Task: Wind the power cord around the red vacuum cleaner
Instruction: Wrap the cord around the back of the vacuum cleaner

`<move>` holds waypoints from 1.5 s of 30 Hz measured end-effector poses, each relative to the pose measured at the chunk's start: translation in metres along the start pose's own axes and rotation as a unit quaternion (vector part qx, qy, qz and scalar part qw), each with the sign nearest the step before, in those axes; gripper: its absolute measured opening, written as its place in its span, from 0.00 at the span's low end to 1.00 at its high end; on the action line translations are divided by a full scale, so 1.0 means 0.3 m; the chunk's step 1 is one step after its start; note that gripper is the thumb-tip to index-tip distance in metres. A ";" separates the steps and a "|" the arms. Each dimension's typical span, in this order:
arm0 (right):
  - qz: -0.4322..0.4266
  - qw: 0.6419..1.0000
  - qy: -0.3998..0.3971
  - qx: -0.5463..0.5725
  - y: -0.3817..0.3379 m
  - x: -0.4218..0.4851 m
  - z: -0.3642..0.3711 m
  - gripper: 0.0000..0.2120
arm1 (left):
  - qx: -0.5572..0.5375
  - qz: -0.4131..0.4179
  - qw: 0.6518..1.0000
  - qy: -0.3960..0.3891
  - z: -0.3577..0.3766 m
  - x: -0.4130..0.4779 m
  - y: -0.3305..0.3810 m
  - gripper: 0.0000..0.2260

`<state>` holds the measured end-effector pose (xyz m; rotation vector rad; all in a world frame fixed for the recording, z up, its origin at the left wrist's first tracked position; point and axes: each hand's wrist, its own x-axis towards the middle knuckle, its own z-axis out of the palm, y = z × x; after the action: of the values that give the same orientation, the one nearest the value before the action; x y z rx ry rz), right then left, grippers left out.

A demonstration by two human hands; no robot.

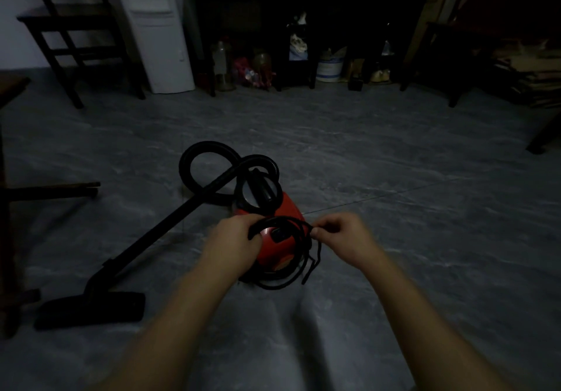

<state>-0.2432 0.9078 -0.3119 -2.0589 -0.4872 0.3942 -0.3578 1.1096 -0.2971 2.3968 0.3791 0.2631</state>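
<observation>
The red vacuum cleaner (pixel 283 208) sits on the grey floor in the middle of the dim view, its black hose (pixel 197 154) looping behind it. Several loops of black power cord (pixel 299 257) lie over and around its near end, with a loose end hanging at the right. My left hand (pixel 235 242) grips the cord bundle at the vacuum's left side. My right hand (pixel 343 236) pinches the cord at the right side of the loops. Part of the vacuum's near end is hidden behind my left hand.
The vacuum's black wand and floor head (pixel 91 308) stretch to the lower left. A dark wooden chair (pixel 76 26) and a white appliance (pixel 161 41) stand at the back left. Dark shelves with jars and a bucket (pixel 329 69) line the back wall.
</observation>
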 end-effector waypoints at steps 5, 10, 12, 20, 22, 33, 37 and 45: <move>-0.005 0.999 0.004 0.044 -0.014 -0.003 0.004 0.06 | -0.027 -0.004 1.000 0.010 -0.005 0.003 0.001 0.13; -0.012 0.996 0.016 0.083 -0.032 -0.006 0.008 0.06 | -0.111 -0.032 0.993 0.008 -0.009 0.014 0.008 0.08; -0.014 0.997 0.013 0.079 -0.038 -0.010 0.011 0.08 | -0.152 -0.049 0.987 0.005 -0.007 0.018 0.008 0.08; -0.007 0.989 -0.029 0.148 -0.057 -0.020 0.023 0.12 | -0.284 -0.094 0.954 0.028 -0.015 0.025 0.022 0.08; -0.008 0.989 -0.041 0.141 -0.050 -0.022 0.034 0.12 | -0.318 -0.101 0.943 0.016 -0.018 0.020 0.037 0.07; -0.007 0.993 -0.044 0.110 -0.045 -0.012 0.051 0.10 | -0.370 -0.141 0.918 -0.024 -0.032 0.001 0.056 0.08; -0.024 0.998 -0.026 0.059 -0.043 -0.012 0.039 0.06 | -0.274 -0.112 0.955 -0.027 -0.018 0.000 0.051 0.07; -0.077 0.981 -0.076 -0.163 -0.049 -0.029 0.019 0.11 | -0.083 -0.033 0.989 -0.120 0.011 -0.025 0.061 0.08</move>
<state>-0.2560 0.9146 -0.3012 -2.2946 -0.8456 0.4010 -0.3602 1.0919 -0.2880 2.2162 0.3111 -0.0236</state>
